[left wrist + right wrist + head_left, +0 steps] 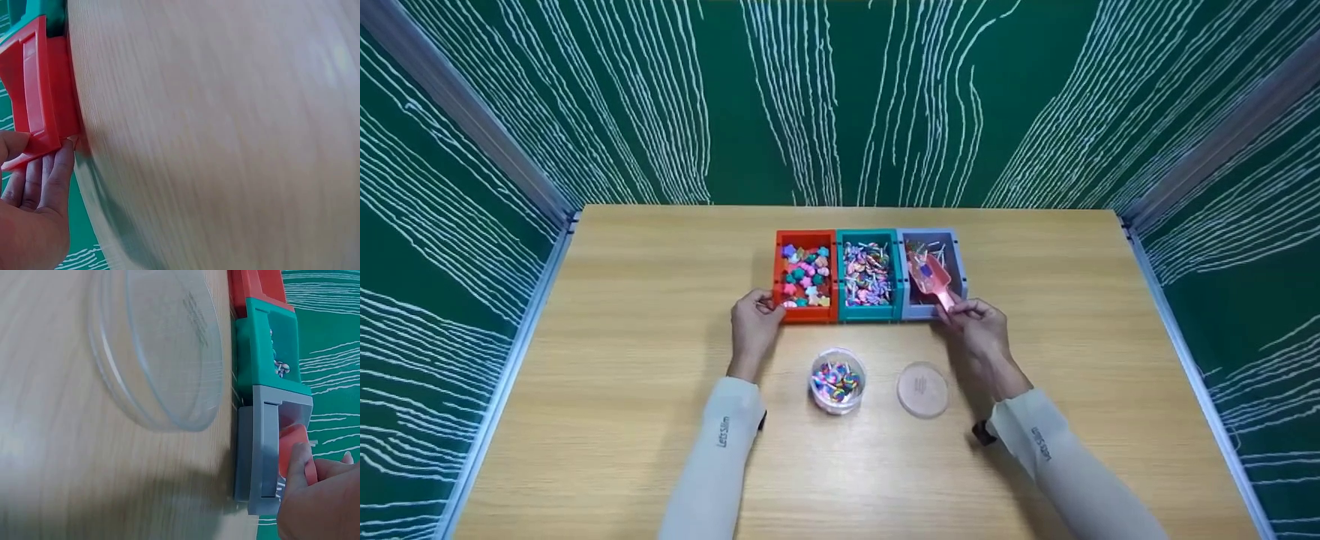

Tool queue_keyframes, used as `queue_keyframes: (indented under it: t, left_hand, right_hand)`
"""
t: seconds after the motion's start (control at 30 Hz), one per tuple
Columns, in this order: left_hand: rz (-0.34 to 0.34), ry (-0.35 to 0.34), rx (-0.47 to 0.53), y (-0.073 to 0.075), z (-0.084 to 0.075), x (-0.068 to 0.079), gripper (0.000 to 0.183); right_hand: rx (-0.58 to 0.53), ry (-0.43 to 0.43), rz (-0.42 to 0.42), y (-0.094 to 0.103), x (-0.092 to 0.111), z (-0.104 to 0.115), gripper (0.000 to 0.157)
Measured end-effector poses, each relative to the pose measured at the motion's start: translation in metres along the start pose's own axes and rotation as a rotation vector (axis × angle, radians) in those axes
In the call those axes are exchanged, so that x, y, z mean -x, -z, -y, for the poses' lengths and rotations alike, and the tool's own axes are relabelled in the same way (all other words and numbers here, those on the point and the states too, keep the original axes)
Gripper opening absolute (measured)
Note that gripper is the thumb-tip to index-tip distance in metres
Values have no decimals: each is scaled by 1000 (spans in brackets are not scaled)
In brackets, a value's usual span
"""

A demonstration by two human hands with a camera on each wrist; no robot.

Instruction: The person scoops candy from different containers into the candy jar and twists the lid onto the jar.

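Left of centre in the head view, I see the left hand (754,330) gripping the near corner of the red bin (808,314); right of centre, the right hand (982,328) pinches the pink scoop (937,280) by its handle, bowl over the grey bin (958,268). Tip that wrist and, I reckon, pieces could spill past the rim. The scoop looks shallow and slanted, small pieces in its bowl.

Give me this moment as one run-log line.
left hand: grips red bin | right hand: holds pink scoop at gray bin | clear jar: open, lid apart
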State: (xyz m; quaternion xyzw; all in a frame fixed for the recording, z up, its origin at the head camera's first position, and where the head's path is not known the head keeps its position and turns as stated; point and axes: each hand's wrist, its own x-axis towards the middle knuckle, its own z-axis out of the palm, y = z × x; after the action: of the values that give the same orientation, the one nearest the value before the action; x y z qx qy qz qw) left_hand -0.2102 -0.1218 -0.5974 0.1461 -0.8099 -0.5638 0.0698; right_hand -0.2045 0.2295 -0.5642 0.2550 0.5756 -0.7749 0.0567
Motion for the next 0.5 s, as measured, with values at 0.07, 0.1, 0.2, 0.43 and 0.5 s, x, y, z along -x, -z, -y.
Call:
queue_keyframes:
  t: [0.07, 0.1, 0.2, 0.43, 0.5]
  left_hand:
    - [1, -3, 2, 0, 0, 0, 17]
    - [-1, -6, 2, 0, 0, 0, 17]
    - [-8, -17, 6, 1, 0, 0, 15]
    - [-13, -46, 4, 2, 0, 0, 15]
    - [-14, -56, -5, 2, 0, 0, 15]
  right_hand:
    - [20, -1, 0, 3, 3, 2, 22]
    - [27, 1, 5, 4, 4, 4, 22]
    - [31, 28, 32, 7, 9, 8, 24]
    - [17, 82, 122, 16, 22, 17, 33]
    - [13, 103, 152, 18, 27, 20, 34]
